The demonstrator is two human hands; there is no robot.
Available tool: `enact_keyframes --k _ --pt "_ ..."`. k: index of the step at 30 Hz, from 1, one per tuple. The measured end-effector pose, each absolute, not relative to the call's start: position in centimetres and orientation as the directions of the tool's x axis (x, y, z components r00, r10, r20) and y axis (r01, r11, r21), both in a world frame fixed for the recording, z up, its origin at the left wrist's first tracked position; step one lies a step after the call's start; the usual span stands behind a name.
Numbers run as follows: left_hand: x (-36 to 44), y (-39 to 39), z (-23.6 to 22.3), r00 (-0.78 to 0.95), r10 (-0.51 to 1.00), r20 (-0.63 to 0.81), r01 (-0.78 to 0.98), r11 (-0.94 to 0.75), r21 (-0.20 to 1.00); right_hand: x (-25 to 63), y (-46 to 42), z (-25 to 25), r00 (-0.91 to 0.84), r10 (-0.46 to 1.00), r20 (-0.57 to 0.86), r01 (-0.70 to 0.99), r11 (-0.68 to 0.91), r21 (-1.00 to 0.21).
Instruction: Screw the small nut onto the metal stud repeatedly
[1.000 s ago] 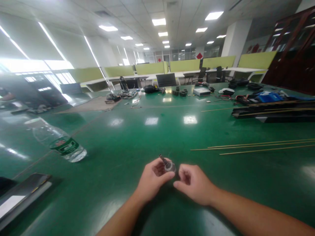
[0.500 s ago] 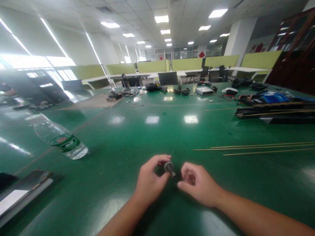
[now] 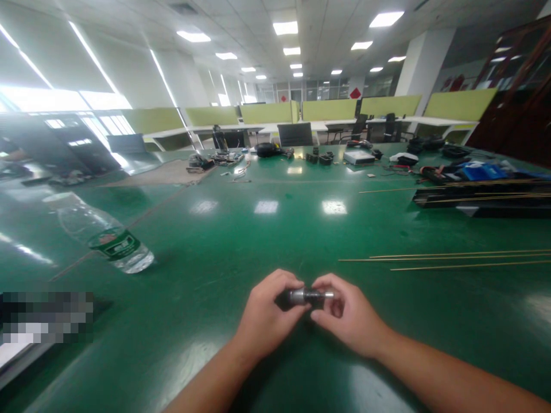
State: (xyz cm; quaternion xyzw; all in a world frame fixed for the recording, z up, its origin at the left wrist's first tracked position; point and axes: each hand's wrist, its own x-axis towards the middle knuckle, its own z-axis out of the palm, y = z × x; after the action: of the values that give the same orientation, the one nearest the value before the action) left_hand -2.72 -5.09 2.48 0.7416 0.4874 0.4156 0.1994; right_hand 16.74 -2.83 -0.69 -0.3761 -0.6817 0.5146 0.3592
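Observation:
A small cylindrical metal part [image 3: 298, 296] with a dark ribbed middle and a slim silver tip lies level between my hands, above the green table [image 3: 241, 241]. My left hand [image 3: 269, 307] is closed on its thicker left end, thumb below and fingers above. My right hand [image 3: 348, 307] curls round the dark section and the silver tip, its thumb and forefinger on either side. The palm side of the left hand hides the part's far left end. What exact kind of part it is I cannot make out.
A clear water bottle [image 3: 114, 244] with a green label leans at the left. Thin brass-coloured rods [image 3: 451, 256] lie at the right, near a black tray-like piece [image 3: 434, 198]. A blurred, pixelated object [image 3: 47, 321] sits at the left edge. Electronics [image 3: 359, 156] line the far side.
The metal part has turned from pointing towards me to lying sideways, silver tip to the right. My right hand has moved in from beside it and closed round that end.

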Motion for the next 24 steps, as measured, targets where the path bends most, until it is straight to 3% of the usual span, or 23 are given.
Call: enact_keyframes --k 15,19,24 --pt "-2.32 -5.19 2.5 0.235 0.894 0.381 0.544 -0.446 0.711 16.71 -2.74 -0.78 -0.414 0.895 0.164 0.074 0.212 -0.974" --pt "-2.35 -5.1 2.34 0.231 0.896 0.38 0.544 -0.443 0.713 16.77 -2.58 -0.85 -0.408 0.886 0.221 0.108 0.287 -0.952" --pt "-2.38 -5.1 2.05 0.231 0.894 0.384 0.545 -0.446 0.71 16.69 -2.35 -0.93 -0.391 0.899 0.198 0.134 0.268 -0.954"
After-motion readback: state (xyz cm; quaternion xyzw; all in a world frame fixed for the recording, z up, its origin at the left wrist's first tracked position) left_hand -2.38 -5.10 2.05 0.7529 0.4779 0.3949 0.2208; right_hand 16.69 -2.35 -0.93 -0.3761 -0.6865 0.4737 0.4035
